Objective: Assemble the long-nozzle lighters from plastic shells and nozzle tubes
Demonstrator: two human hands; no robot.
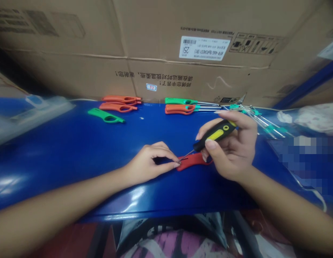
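Note:
My right hand [233,147] is wrapped round the black and yellow handle of a screwdriver [216,136]. Its thin shaft slants down to the left, reaching the near-left end of a red lighter handle [192,161] that lies on the blue table. At that end, the thumb and forefinger of my left hand [150,161] are pinched together beside the screwdriver's tip. Whatever sits between those fingertips is too small to make out. Part of the red handle's right end is hidden behind my right hand.
Orange lighter handles [118,107] and a green one [106,116] lie at the back left. Green and orange lighters with metal tubes [182,109] lie at back centre. Loose metal tubes [268,123] are at right. A large cardboard box [155,46] walls off the back.

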